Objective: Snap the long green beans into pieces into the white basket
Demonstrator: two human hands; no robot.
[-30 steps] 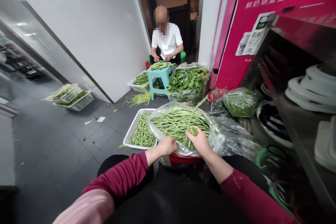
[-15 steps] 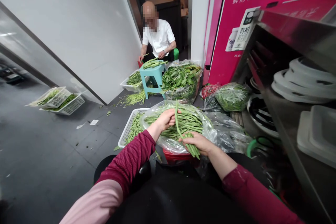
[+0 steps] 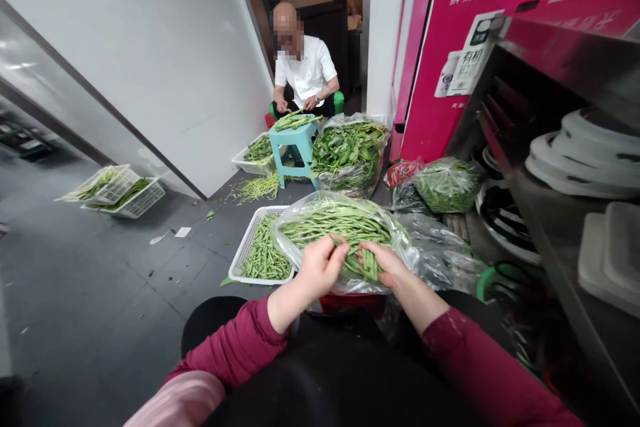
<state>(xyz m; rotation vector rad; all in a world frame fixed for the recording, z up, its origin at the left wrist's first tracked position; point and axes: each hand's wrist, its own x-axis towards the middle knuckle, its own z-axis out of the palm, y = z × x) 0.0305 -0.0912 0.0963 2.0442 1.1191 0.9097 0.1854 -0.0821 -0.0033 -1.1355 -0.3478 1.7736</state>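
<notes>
My right hand (image 3: 390, 265) is closed around a small bunch of green beans (image 3: 371, 263). Beside it, my left hand (image 3: 323, 265) is pinched, with a bit of green bean showing at its fingertips; the rest of that bean is hidden. Both hands are over the near side of a clear plastic bag (image 3: 287, 230) full of long green beans (image 3: 345, 217). A red container (image 3: 353, 305) shows under the bag. On the left stands a white basket (image 3: 239, 250) holding short bean pieces (image 3: 267, 250).
Across from me a person (image 3: 305, 73) in white handles stalks on a turquoise stool (image 3: 295, 140). A bag of leafy greens (image 3: 350, 150) stands beside it. More white baskets (image 3: 137, 200) are on the left floor. A metal shelf (image 3: 545, 227) with white lids is close on the right.
My left hand has come down and toward me, level with my right. The long bean it held up no longer shows at full length. The person's hands opposite have drawn together.
</notes>
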